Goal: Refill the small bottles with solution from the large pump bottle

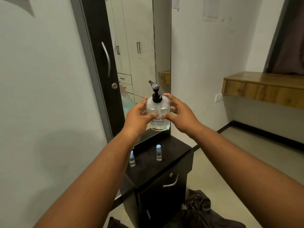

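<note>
Both hands held the pump bottle (158, 111) in the air above a black counter (166, 163), in front of a tall mirror (138, 46). The left hand (138, 117) gripped its left side and the right hand (179, 114) its right side, fingers (167, 116) curled round the clear body, the thumbs meeting across its handwritten label. The bottle stood nearly upright, its black pump head tilted up to the left, with liquid showing only near its base. Below, two small bottles with blue caps stood upright and apart on the counter: one (132, 159) near the left edge, partly hidden by the left forearm, the other (158, 153) nearer the middle. The counter had a drawer with a curved metal handle (171, 182). Dark cloth (197, 209) lay on the floor beside it. A wooden shelf (263, 88) ran along the right wall.
</note>
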